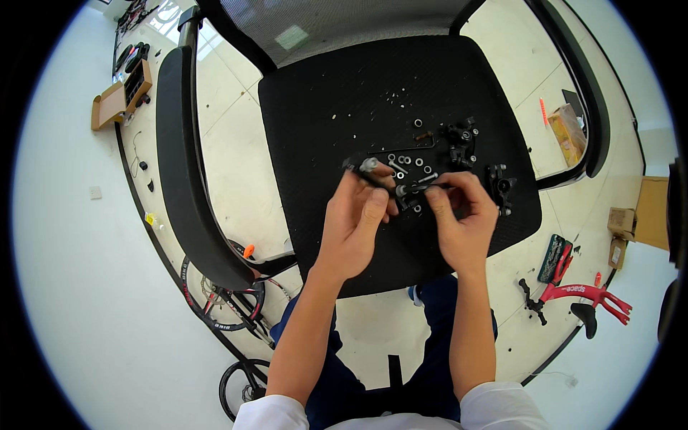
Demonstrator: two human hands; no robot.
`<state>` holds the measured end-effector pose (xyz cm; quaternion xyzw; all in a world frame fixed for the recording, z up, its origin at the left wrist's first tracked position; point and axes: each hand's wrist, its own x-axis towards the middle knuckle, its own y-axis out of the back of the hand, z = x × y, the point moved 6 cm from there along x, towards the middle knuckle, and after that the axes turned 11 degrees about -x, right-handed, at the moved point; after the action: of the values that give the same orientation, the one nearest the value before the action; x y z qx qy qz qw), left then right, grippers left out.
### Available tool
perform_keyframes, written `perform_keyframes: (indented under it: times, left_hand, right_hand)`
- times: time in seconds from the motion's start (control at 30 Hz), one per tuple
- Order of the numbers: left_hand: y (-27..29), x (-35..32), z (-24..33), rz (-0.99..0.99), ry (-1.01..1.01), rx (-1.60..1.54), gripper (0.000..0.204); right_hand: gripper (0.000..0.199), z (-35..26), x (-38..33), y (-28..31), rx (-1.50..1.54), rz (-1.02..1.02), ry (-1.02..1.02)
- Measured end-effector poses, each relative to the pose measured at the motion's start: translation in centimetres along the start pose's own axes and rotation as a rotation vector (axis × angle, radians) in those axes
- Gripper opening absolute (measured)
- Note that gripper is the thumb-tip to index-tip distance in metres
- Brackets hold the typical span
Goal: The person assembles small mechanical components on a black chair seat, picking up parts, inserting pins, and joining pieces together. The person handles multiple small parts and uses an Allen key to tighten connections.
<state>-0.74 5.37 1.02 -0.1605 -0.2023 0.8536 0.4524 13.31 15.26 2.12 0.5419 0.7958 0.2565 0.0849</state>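
My left hand [345,233] is closed around a black and silver metal part [368,165], which I hold above the front half of the black chair seat [315,143]. Close by, my right hand [467,223] pinches a slim dark piece [431,188] against that part's right end; its kind cannot be made out. Beyond my fingers lie several loose washers and nuts [418,123] and a small silver bolt [398,168]. An L-shaped hex key [401,150] rests behind them. Two black metal assemblies, one farther back [460,141] and one nearer [500,188], sit at the seat's right side.
Armrests flank the seat on the left [179,165] and right [598,122]. On the floor are an open cardboard box [109,106], bicycle wheels [188,287], a red bike frame [584,292] and a box in yellow wrapping [567,136]. White crumbs speckle the seat.
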Motion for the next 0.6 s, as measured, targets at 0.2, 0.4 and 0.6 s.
perform_keyframes:
  times: [0.2,0.4,0.6]
  left_hand:
    - [0.0,0.2,0.2,-0.049,-0.101,0.146,0.020]
    - [0.2,0.2,-0.6,0.009,0.067,0.011,0.012]
    - [0.5,0.1,-1.1,0.047,0.112,0.034,0.009]
  right_hand:
    - [0.018,-0.8,-0.2,-0.4,-0.203,-0.040,0.041]
    - [0.019,-0.8,-0.5,-1.3,-0.247,-0.111,0.089]
    - [0.034,-0.1,-1.2,-2.2,-0.160,-0.186,-0.087]
